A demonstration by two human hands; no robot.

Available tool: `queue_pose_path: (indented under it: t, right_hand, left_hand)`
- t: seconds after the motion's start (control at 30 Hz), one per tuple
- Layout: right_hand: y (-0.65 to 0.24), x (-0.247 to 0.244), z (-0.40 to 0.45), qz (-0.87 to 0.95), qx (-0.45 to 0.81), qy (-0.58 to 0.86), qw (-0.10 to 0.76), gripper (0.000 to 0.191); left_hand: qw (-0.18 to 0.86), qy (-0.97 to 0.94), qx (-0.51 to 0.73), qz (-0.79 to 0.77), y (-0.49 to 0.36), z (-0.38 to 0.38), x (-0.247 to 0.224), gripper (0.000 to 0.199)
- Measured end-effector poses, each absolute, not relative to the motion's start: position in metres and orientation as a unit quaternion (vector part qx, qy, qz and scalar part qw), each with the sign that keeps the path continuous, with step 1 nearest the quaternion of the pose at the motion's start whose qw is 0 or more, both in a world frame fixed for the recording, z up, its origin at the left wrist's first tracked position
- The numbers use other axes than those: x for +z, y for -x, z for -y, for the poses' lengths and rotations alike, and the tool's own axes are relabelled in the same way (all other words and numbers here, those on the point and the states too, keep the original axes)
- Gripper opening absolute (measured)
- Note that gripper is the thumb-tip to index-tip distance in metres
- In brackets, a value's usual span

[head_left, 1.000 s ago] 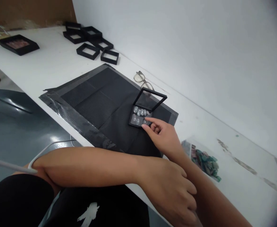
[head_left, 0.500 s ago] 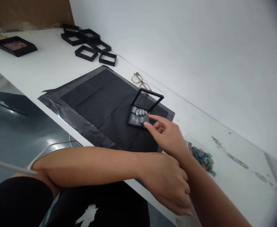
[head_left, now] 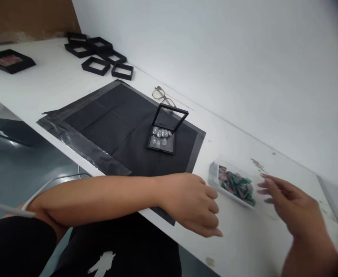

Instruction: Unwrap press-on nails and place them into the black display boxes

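Note:
My left hand [head_left: 196, 206] hangs over the table's near side, back upward and fingers curled under. Whatever it may hold is hidden. To the right of a white plastic tray [head_left: 214, 176] I see my right hand [head_left: 292, 202], fingers loosely apart and a little blurred, with nothing visible in them. Green and pinkish small pieces [head_left: 238, 186], too blurred to name, fill the tray. On the black mat [head_left: 99, 127] stands a small black case [head_left: 169, 148], its framed lid raised. Several clear, nail-shaped pieces [head_left: 159, 133] lie in it in two rows; its lower right part is bare.
Behind the case lie eyeglasses [head_left: 169, 101]. Several black frames [head_left: 96, 66] are grouped at the far end, and a black box with a pinkish inside [head_left: 10, 60] sits far left. A white wall [head_left: 229, 69] borders the table. A pale cable [head_left: 10, 208] crosses my left arm.
My right hand has left the case and moved right, past the tray, uncovering it. My left hand stays curled, slightly shifted left in view. The whole view has shifted a little.

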State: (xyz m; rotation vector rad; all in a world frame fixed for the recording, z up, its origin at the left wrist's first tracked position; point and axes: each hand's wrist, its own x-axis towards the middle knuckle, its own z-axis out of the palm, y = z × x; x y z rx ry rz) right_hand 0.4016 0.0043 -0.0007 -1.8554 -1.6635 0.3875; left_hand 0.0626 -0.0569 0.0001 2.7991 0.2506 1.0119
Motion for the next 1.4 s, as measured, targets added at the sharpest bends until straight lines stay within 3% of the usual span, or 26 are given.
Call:
queue_pose_path:
  t: [0.27,0.6,0.87,0.97,1.07,1.4]
  right_hand:
    - [-0.356,0.004,0.018,0.625,0.244,0.674,0.307,0.042]
    - [-0.332,0.015,0.037,0.669,0.129,0.671,0.293,0.031]
    - [-0.322,0.017,0.039,0.773,0.055,0.54,0.328,0.012]
    - [-0.323,0.021,0.039,0.834,0.072,0.434,0.333,0.006]
    - [-0.322,0.023,0.039,0.872,0.09,0.344,0.336,0.014]
    - [-0.315,0.019,0.041,0.889,0.073,0.367,0.263,0.011]
  left_hand:
    - [-0.011,-0.91,0.4,-0.104,-0.059,0.048,0.003,0.029]
    - [0.041,-0.906,0.393,-0.151,-0.06,0.052,-0.004,0.045]
    - [0.058,-0.944,0.238,-0.22,-0.056,0.049,0.0,0.069]
    - [0.064,-0.947,0.226,-0.221,-0.055,0.05,0.001,0.069]
    - [0.069,-0.948,0.213,-0.224,-0.055,0.052,0.001,0.067]
    - [0.078,-0.943,0.221,-0.238,-0.057,0.052,0.004,0.064]
